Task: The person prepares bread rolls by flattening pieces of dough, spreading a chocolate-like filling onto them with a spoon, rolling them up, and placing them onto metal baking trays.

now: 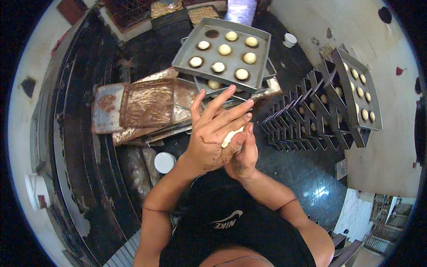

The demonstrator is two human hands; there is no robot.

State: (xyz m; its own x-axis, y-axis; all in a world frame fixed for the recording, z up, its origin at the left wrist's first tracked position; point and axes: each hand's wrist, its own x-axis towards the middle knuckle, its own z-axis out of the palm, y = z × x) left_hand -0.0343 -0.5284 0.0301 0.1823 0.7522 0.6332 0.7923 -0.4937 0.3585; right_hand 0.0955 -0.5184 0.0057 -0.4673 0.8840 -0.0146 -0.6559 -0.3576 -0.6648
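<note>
Both hands up mid-frame, dough between them. Left hand (208, 139): back toward camera, fingers nearly straight and fanned, pointing to 12–1 o'clock, palm in against the dough. Right hand (244, 155): pressed in from the 4 o'clock side, partly behind the left; how far its fingers curl, cannot tell. Small pale cream lump of soft dough (231, 137) is held between the two hands, only part of it showing. Dark smears on both hands.

At 12 o'clock from the hands: shallow square grey metal tray (211, 55), slightly tilted in view, carrying eight round cream dough balls (224, 49), spaced apart, plus a dark round patch (212, 34) toward its 11 o'clock corner. Another metal tray sits beneath; one dough ball (214, 84) shows past the upper tray's near edge.

At 10 o'clock: rectangular metal tray smeared brown (147, 104). At 8 o'clock, near the left forearm: round white tub (165, 163). At 2 o'clock: tall stack of dark metal trays (307, 113), dough balls visible in the gaps, top one a grey tray with dough balls (360, 91). At 1 o'clock, farther off: small white container (289, 40).
</note>
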